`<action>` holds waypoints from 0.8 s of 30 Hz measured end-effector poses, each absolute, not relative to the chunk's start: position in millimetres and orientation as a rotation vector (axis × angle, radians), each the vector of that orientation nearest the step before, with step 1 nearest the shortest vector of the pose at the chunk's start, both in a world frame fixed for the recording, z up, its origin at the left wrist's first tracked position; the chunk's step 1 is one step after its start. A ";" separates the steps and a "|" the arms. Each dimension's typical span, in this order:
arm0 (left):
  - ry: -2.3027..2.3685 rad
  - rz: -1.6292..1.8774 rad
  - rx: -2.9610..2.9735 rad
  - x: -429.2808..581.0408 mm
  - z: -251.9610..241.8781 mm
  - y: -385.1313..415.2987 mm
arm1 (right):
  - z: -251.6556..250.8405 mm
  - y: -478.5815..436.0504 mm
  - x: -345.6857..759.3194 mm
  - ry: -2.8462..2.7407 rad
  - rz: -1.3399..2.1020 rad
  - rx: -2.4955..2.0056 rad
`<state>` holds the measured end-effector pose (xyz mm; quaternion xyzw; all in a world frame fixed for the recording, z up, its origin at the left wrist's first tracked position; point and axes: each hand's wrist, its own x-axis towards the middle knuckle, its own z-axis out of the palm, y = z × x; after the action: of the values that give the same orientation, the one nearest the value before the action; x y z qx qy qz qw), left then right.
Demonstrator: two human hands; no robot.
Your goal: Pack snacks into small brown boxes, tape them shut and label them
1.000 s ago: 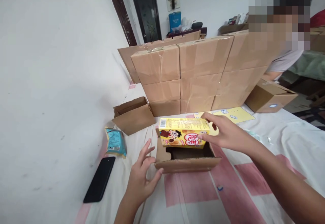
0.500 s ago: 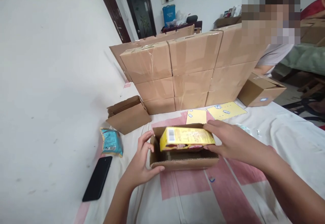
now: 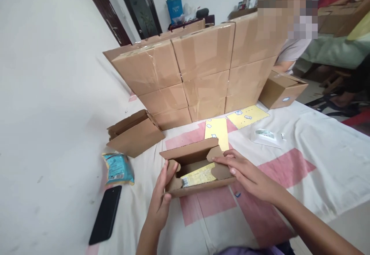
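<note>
A small open cardboard box (image 3: 204,188) sits on the cloth in front of me. Inside it lies a yellow printed carton (image 3: 199,175), partly covered by the folded end flaps. My left hand (image 3: 160,201) is closed round the box's left end, fingers on the left flap (image 3: 172,169) and thumb by the front corner. At the other end my right hand (image 3: 248,174) grips the box, its fingers over the right flap (image 3: 221,168). The long back flap (image 3: 190,149) stands up and outward.
Stacked taped boxes (image 3: 206,71) form a wall behind. Left are another open box (image 3: 137,135), a blue snack packet (image 3: 119,169) and a phone (image 3: 105,214). Yellow sheets (image 3: 248,116) and a white packet (image 3: 267,137) lie right, before a closed box (image 3: 283,89). A person (image 3: 293,50) sits beyond.
The yellow carton has gone down into the box and my right hand has let go of it. Both end flaps are now folded inward under my fingers. The view has shifted right.
</note>
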<state>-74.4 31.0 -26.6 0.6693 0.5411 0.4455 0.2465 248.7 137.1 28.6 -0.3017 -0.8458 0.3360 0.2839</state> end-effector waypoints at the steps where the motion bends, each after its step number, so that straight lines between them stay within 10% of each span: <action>1: 1.500 1.277 1.753 -71.4 -29.1 32.3 | 19.6 133.3 246.6 -2.218 0.923 -0.816; 18: 2.139 0.867 2.748 -54.0 -5.4 46.6 | -4.8 137.9 242.9 -2.242 0.671 -0.682; 24: 1.654 0.371 2.936 -56.0 10.4 65.1 | 2.1 140.1 248.7 -2.349 0.707 -0.239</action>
<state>-56.0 65.1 10.4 0.8593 0.4842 0.1085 -0.1239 248.7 140.1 2.1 -0.0915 -0.8990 0.2706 0.3319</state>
